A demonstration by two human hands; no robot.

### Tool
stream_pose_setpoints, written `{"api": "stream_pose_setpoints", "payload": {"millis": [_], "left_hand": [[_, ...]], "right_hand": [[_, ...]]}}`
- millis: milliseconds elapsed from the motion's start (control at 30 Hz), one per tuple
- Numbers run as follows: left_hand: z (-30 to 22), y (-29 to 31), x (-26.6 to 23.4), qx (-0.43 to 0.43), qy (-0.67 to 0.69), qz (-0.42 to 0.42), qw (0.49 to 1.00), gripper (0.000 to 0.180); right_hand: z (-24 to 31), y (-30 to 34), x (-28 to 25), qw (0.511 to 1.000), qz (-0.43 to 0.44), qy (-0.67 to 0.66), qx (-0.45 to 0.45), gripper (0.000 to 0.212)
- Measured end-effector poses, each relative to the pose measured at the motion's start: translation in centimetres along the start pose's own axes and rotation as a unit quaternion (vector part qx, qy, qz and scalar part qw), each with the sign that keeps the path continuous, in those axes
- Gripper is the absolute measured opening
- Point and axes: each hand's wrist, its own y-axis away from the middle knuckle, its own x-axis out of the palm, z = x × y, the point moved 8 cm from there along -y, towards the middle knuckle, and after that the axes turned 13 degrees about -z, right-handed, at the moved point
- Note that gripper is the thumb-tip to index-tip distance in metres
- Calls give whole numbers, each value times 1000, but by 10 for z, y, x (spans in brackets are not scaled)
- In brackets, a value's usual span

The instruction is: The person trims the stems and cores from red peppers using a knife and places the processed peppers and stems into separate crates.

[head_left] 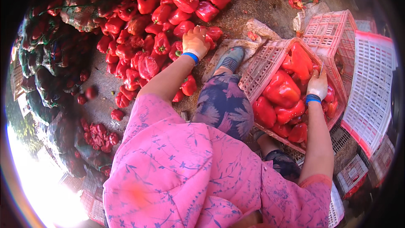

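Observation:
My left hand (196, 42), in a pale glove with a blue wristband, reaches to the right side of a heap of red bell peppers (148, 66). Its fingers curl over a red bell pepper (214, 33) at the heap's edge. Over a pink plastic crate (262, 68) filled with red bell peppers (282, 88) is my right hand (317, 85), also gloved and banded in blue. A small knife (322, 68) with a thin blade sticks up from its closed fingers; the handle is hidden in the hand.
Another pink crate (325, 27) stands behind the filled one, and a white crate with a red rim (371, 80) leans at the right. Green mesh sacks of peppers (48, 86) are stacked at the left. My shoe (231, 58) rests between heap and crate, beside torn sacking (257, 31).

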Motion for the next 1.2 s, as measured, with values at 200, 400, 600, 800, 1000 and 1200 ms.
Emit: {"api": "stream_pose_setpoints", "payload": {"millis": [200, 400, 600, 800, 1000, 1200], "left_hand": [[-10, -35, 77, 52, -125, 177, 975, 55], [-1, -63, 100, 52, -107, 284, 951, 61], [2, -73, 93, 25, -112, 314, 942, 63], [3, -54, 94, -20, -110, 377, 920, 57], [37, -9, 107, -128, -10, 235, 963, 40], [15, -10, 15, -140, 291, 92, 942, 42]], "right_hand": [[-4, 4, -2, 1000, 3, 10, 12, 43], [0, 7, -6, 999, -12, -29, 12, 41], [-4, 5, -2, 1000, -2, -13, 7, 42], [-4, 7, -4, 999, 5, -23, 27, 41], [-5, 6, -3, 1000, -13, 8, 12, 42], [-26, 4, -31, 976, 11, -193, 97, 41]]}}
